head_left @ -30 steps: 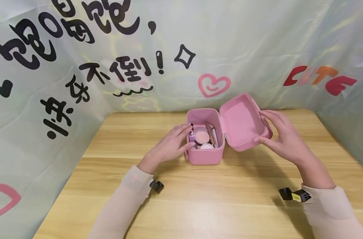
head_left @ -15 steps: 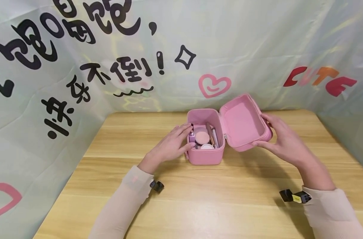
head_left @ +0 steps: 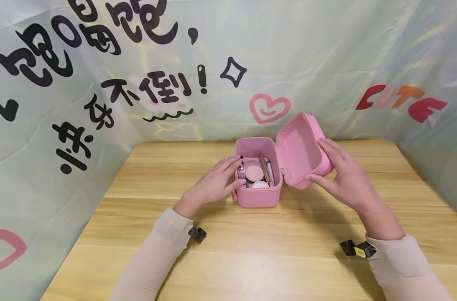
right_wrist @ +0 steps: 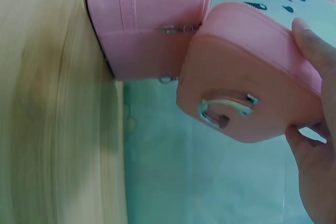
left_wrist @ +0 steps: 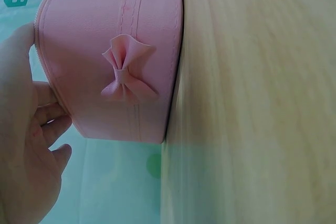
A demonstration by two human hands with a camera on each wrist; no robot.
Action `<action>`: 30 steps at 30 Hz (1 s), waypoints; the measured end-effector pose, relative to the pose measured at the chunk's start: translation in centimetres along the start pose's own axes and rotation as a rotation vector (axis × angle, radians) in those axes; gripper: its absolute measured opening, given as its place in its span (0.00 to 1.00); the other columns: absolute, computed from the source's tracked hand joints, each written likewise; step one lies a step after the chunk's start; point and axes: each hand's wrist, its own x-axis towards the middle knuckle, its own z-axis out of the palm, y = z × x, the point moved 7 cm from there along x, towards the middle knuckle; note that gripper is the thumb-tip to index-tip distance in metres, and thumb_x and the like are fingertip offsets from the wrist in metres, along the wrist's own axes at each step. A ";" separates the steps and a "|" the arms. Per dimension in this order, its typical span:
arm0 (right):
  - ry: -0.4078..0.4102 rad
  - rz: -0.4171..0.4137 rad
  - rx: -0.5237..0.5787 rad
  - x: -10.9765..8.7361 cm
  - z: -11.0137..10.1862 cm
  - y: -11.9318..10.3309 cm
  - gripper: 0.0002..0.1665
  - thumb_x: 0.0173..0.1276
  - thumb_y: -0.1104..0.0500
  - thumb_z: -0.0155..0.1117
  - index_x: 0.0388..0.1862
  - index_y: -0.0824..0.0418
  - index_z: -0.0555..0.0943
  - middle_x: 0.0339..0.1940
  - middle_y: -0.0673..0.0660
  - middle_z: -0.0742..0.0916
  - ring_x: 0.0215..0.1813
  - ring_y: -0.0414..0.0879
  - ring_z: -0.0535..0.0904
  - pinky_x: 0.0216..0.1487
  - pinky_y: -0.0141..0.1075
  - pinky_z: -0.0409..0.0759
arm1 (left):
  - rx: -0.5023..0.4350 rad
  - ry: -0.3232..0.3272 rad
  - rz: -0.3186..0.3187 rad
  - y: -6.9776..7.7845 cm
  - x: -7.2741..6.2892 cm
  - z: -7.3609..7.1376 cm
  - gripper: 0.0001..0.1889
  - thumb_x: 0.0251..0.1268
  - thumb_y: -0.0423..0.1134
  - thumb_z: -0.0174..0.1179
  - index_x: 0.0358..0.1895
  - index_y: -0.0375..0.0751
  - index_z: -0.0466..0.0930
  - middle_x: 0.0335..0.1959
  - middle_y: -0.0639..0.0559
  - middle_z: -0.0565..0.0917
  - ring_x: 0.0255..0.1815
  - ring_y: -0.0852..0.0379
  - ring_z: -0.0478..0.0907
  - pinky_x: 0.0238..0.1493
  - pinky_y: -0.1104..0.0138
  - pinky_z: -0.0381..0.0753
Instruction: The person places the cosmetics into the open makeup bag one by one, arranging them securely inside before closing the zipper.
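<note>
A pink makeup case [head_left: 259, 199] stands on the table with its hinged lid [head_left: 297, 152] raised on the right. My left hand [head_left: 215, 180] holds the case's left rim, thumb at the near corner and fingertips farther back. A pink bow [left_wrist: 123, 73] decorates that side. With thumb and fingers, my right hand [head_left: 346, 179] grips the lid by its outer edge; the lid's top carries a handle [right_wrist: 227, 103]. Inside the case are a round pink puff [head_left: 254, 173], a small purple bottle [head_left: 241, 172], a white round item [head_left: 260, 184] and slim sticks [head_left: 270, 172].
The light wooden table [head_left: 243, 259] extends around the case. Behind it hangs a pale printed cloth [head_left: 318, 54] with black lettering and a pink heart, close to the table's back edge. Metal hinges [right_wrist: 178, 28] join lid and case.
The lid has swung up and leftward toward the case, and my right hand has moved left with it. My left hand has stayed on the rim.
</note>
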 end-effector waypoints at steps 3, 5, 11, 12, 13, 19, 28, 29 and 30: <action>0.061 -0.039 -0.020 0.4 0.0 -1.0 0.54 0.59 0.23 0.54 0.68 0.64 0.71 0.66 0.65 0.75 0.65 0.64 0.70 0.59 0.58 0.73 | -0.002 0.001 0.000 0.0 0.0 0.0 0.39 0.75 0.64 0.37 0.77 0.38 0.54 0.77 0.45 0.55 0.78 0.54 0.47 0.77 0.59 0.41; 0.095 -0.064 -0.030 0.7 0.1 -1.7 0.52 0.60 0.24 0.54 0.66 0.64 0.72 0.65 0.64 0.75 0.63 0.62 0.72 0.58 0.53 0.75 | -0.001 0.005 0.001 0.0 0.0 0.0 0.39 0.76 0.64 0.37 0.77 0.38 0.54 0.77 0.45 0.55 0.78 0.54 0.47 0.77 0.60 0.41; 0.177 -0.116 -0.040 1.5 0.3 -3.3 0.46 0.63 0.28 0.57 0.62 0.65 0.76 0.62 0.63 0.77 0.63 0.59 0.74 0.56 0.49 0.77 | -0.003 0.013 0.000 0.0 0.1 0.0 0.38 0.76 0.63 0.37 0.77 0.38 0.54 0.77 0.45 0.55 0.78 0.54 0.47 0.76 0.61 0.39; 0.191 -0.126 -0.043 1.6 0.3 -3.5 0.45 0.65 0.29 0.57 0.62 0.65 0.76 0.62 0.64 0.77 0.63 0.60 0.74 0.58 0.49 0.76 | -0.002 0.012 0.000 0.0 0.1 0.0 0.38 0.75 0.64 0.37 0.77 0.39 0.54 0.77 0.46 0.55 0.78 0.54 0.47 0.76 0.62 0.39; 0.201 -0.135 -0.048 1.6 0.4 -3.7 0.44 0.66 0.30 0.56 0.61 0.66 0.77 0.62 0.64 0.78 0.64 0.60 0.73 0.61 0.48 0.75 | 0.002 0.013 0.003 0.0 0.1 0.1 0.38 0.75 0.64 0.37 0.77 0.39 0.54 0.77 0.46 0.55 0.78 0.54 0.47 0.76 0.61 0.39; 0.240 -0.174 -0.062 2.2 0.8 -5.1 0.37 0.71 0.36 0.55 0.59 0.66 0.78 0.62 0.65 0.79 0.64 0.61 0.72 0.68 0.46 0.68 | 0.005 0.018 0.021 0.0 0.2 0.0 0.38 0.76 0.62 0.39 0.77 0.38 0.54 0.77 0.44 0.56 0.78 0.53 0.47 0.77 0.61 0.40; 0.226 -0.163 -0.094 2.8 1.8 -6.8 0.35 0.72 0.37 0.53 0.59 0.66 0.79 0.62 0.65 0.79 0.61 0.63 0.75 0.54 0.61 0.77 | 0.010 0.014 0.015 -0.1 0.1 0.2 0.38 0.76 0.62 0.39 0.76 0.37 0.54 0.77 0.43 0.56 0.77 0.50 0.49 0.76 0.61 0.40; 0.219 -0.164 -0.089 2.8 2.0 -7.0 0.35 0.73 0.37 0.53 0.59 0.66 0.78 0.62 0.65 0.78 0.60 0.63 0.75 0.53 0.61 0.77 | 0.010 0.014 0.014 -0.2 0.0 0.2 0.38 0.76 0.63 0.38 0.76 0.37 0.54 0.77 0.43 0.56 0.77 0.50 0.49 0.76 0.61 0.40; 0.220 -0.168 -0.083 2.8 2.1 -7.2 0.35 0.72 0.37 0.53 0.59 0.65 0.78 0.62 0.65 0.78 0.60 0.63 0.76 0.52 0.61 0.78 | 0.011 0.014 0.015 -0.2 0.0 0.2 0.38 0.76 0.63 0.38 0.76 0.37 0.54 0.77 0.43 0.56 0.77 0.50 0.49 0.76 0.61 0.40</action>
